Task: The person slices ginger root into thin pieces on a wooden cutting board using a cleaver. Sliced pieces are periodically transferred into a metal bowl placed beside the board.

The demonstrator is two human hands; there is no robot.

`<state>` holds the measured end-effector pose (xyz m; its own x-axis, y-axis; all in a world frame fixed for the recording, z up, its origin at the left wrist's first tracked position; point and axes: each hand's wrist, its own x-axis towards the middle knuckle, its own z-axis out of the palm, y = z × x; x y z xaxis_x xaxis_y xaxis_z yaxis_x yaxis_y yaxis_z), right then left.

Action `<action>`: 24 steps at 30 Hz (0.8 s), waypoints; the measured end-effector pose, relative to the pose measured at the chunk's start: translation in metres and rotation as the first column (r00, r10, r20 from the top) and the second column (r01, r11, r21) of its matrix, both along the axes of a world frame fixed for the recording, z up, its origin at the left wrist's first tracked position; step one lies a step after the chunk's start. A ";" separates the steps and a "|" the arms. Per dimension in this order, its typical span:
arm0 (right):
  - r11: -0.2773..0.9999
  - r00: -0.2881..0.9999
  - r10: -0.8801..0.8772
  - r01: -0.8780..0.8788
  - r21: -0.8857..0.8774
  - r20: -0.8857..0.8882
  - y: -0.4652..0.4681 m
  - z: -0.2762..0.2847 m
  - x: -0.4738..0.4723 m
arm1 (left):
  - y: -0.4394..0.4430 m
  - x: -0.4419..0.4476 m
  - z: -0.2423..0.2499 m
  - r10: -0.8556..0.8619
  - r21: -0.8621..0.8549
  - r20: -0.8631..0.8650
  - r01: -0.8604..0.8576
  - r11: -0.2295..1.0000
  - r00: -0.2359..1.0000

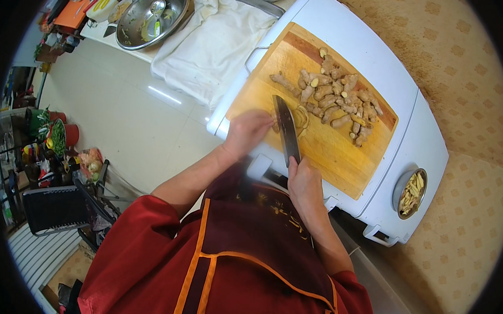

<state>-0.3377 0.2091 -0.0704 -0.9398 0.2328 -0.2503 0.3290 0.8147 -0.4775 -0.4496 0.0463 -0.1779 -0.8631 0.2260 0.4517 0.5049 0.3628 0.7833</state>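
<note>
My right hand [305, 178] grips the handle of a kitchen knife [286, 126], whose broad dark blade points away from me over the wooden cutting board [336, 161]. Close to the left side of the blade, the fingers of my left hand [250, 129] hold a piece of ginger [275, 121], mostly hidden behind the fingertips and blade. Cut ginger slices [301, 119] lie just right of the blade. Farther back on the board spreads a heap of whole ginger root [328, 94], some pieces showing pale cut ends.
The board rests on a white chest freezer [411, 150] with lid handles at its near side. A metal bowl of cut ginger [412, 194] stands at right. Beyond the board lie a white cloth [217, 45] and a steel basin [153, 22] with a spoon. A black chair [56, 209] is at left.
</note>
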 end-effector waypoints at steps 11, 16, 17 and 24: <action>1.000 1.000 0.019 -0.019 -0.015 -0.006 -0.004 -0.015 -0.030 | 0.000 -0.002 0.003 -0.011 -0.015 0.003 0.011 1.000 1.000; 0.998 0.997 -0.008 0.012 -0.056 0.077 0.005 0.002 -0.008 | -0.002 0.001 0.000 -0.010 0.029 0.041 0.009 1.000 0.999; 0.998 0.999 0.001 0.001 -0.058 0.034 0.006 0.003 -0.006 | -0.002 0.001 0.000 -0.011 0.030 0.033 0.010 0.999 0.999; 0.999 1.000 0.007 -0.007 -0.048 0.002 -0.002 -0.006 -0.003 | -0.001 0.000 -0.002 -0.008 0.029 0.020 0.008 1.000 1.000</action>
